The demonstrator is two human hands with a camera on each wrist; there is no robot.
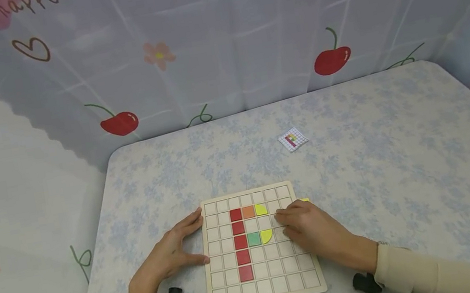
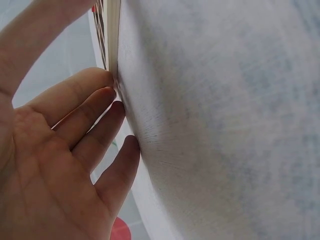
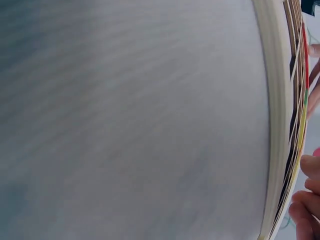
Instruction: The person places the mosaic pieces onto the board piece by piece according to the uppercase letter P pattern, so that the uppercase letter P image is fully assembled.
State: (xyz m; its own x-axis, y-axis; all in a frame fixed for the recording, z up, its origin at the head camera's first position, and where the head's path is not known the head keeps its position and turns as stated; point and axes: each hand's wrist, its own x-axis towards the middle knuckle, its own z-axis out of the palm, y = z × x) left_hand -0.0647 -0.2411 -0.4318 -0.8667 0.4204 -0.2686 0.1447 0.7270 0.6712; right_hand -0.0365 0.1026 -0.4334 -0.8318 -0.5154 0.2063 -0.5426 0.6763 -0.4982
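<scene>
A square wooden grid board (image 1: 279,284) lies flat on the table. Five red square tiles (image 1: 240,242) form a column on it. An orange square tile (image 1: 248,211) and a yellow quarter-circle tile (image 1: 261,209) sit beside the top red one; lower down are a green square tile (image 1: 254,238) and another yellow quarter-circle tile (image 1: 266,236). My left hand (image 1: 173,250) rests against the board's left edge, thumb and fingers spread. Over the board's right part, my right hand (image 1: 311,224) has its fingertips close over the grid, with no tile showing between them.
A small pattern card (image 1: 293,140) lies farther back on the flowered tablecloth (image 1: 370,144). Something yellow (image 1: 305,199) peeks out behind the right hand at the board's right edge. Dark wrist mounts show by both sleeves. A printed curtain hangs behind the table.
</scene>
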